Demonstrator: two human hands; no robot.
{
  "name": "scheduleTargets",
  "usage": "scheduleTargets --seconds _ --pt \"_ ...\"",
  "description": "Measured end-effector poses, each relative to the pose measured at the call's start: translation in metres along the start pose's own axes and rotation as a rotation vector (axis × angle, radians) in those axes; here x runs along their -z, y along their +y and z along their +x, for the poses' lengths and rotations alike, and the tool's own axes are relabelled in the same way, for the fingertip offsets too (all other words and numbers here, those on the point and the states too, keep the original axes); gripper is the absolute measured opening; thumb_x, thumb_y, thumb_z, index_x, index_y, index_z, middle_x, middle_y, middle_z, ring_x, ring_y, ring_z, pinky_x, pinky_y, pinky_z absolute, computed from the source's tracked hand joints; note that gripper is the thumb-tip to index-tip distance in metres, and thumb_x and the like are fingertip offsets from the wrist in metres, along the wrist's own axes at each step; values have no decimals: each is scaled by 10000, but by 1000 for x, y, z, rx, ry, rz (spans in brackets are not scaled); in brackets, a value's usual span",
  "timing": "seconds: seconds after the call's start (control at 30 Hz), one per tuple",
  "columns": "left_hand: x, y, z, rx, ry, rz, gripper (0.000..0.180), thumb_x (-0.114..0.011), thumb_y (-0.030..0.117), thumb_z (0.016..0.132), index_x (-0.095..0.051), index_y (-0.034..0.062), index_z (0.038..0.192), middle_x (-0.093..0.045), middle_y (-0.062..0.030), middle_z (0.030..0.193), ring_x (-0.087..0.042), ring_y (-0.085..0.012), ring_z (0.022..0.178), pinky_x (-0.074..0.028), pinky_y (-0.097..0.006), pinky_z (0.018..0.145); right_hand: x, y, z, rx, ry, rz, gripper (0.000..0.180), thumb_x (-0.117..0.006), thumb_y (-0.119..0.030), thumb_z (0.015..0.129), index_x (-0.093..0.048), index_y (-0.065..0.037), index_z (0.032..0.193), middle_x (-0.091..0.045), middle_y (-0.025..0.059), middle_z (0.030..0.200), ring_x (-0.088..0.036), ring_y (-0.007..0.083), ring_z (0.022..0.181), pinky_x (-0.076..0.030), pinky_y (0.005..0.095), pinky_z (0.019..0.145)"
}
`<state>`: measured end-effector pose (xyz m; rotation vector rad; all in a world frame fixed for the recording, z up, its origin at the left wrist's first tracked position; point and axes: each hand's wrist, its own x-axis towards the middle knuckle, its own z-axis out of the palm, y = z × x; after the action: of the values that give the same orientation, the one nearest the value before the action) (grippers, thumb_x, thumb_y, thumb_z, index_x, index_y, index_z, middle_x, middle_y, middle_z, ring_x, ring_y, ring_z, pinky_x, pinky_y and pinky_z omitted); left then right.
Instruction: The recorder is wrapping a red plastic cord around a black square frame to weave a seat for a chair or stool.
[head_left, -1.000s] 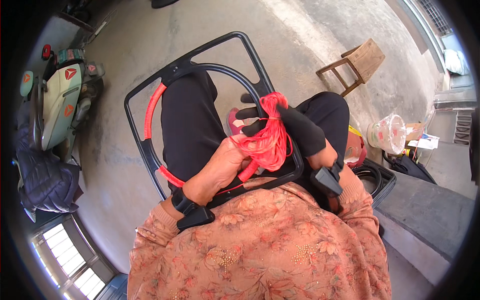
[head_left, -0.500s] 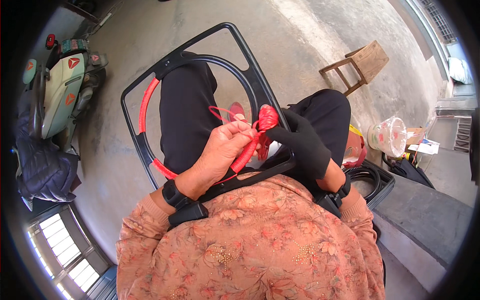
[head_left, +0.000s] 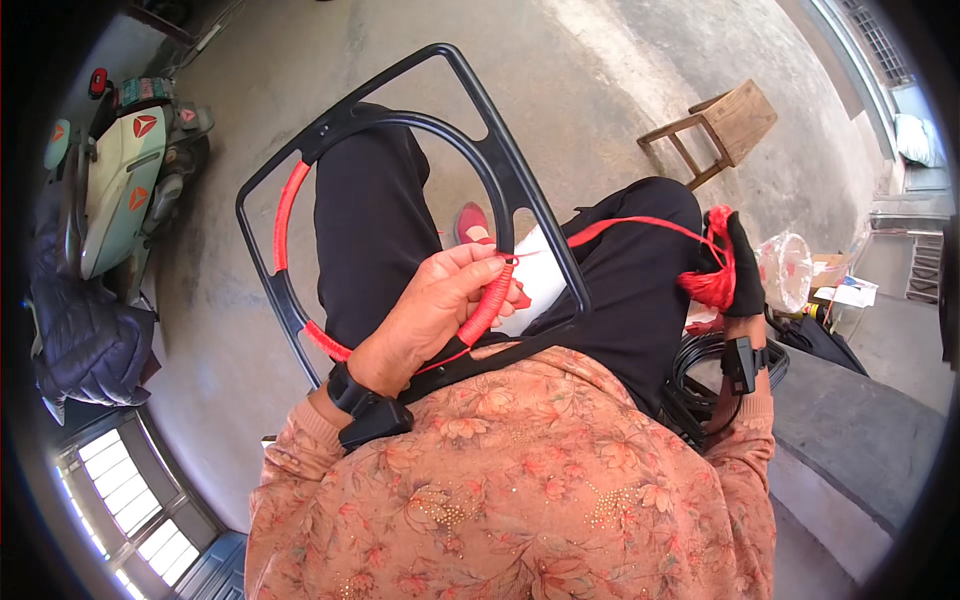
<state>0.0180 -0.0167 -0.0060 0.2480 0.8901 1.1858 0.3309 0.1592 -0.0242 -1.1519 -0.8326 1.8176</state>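
Note:
A black frame (head_left: 497, 160) with a round ring inside it rests across my lap. My left hand (head_left: 420, 310) is bare and closed, pinching thumb to fingers at the ring's near right side. There, tight turns of red cord (head_left: 488, 306) wrap the ring; other red-wrapped stretches show on its left. Out to the right, my right hand (head_left: 745, 272), in a black glove, grips a loose bundle of red cord (head_left: 710, 288). A taut red strand (head_left: 640, 221) runs from that bundle leftward over my right thigh, passing behind the frame's bar, toward my left fingertips.
A wooden stool (head_left: 745, 120) stands on the concrete floor at the far right. Nearer are a plastic-covered bucket (head_left: 786, 265), a coil of black tubing (head_left: 700, 362) and a grey ledge (head_left: 830, 420). On the left, a scooter (head_left: 130, 200) stands near a dark quilted jacket (head_left: 95, 345).
My right hand has swung from beside the ring out to the right with the cord bundle, drawing the strand out long. My left hand keeps its pinch at the ring.

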Motion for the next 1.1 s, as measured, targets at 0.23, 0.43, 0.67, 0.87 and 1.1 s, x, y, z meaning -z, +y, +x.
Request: scheduleTargets --seconds 0.23,0.43,0.67,0.87,1.1 --pt "-3 1 3 -23 30 -113 123 -539 153 930 -533 30 932 -641 -140 786 -666 -214 690 -550 -283 596 33 -15 18 54 -46 -143 357 -600 -299 885 -575 -42 1132 -633 65 1035 -614 177 926 -483 305 809" --pt "-4 6 5 21 62 -28 121 -570 164 911 -532 49 917 -642 -133 778 -669 -226 695 -545 -277 579 52 -21 37 100 -73 -245 330 -614 -275 877 -588 -36 1103 -642 53 1017 -618 174 916 -480 297 804" --pt "-9 -3 6 83 13 29 180 -580 172 907 -557 13 989 -641 -122 810 -654 -189 708 -544 -273 612 -113 18 28 479 46 -818 285 -658 -173 831 -596 -40 1074 -652 38 902 -615 148 809 -480 270 762" --pt "-7 -9 7 193 -66 -13 160 -537 130 923 -568 -2 1009 -652 -163 911 -657 -197 706 -558 -301 619 -147 79 39 -357 -489 12 417 -644 -192 857 -498 -16 1205 -587 88 1112 -534 149 1034 -448 276 877" --pt "-8 -15 11 67 43 1 166 -558 122 913 -579 16 1039 -643 -70 953 -637 -137 810 -531 -268 721 -126 59 -14 225 -699 -406 427 -662 -172 843 -503 -13 1206 -604 78 1083 -549 122 985 -472 279 839"
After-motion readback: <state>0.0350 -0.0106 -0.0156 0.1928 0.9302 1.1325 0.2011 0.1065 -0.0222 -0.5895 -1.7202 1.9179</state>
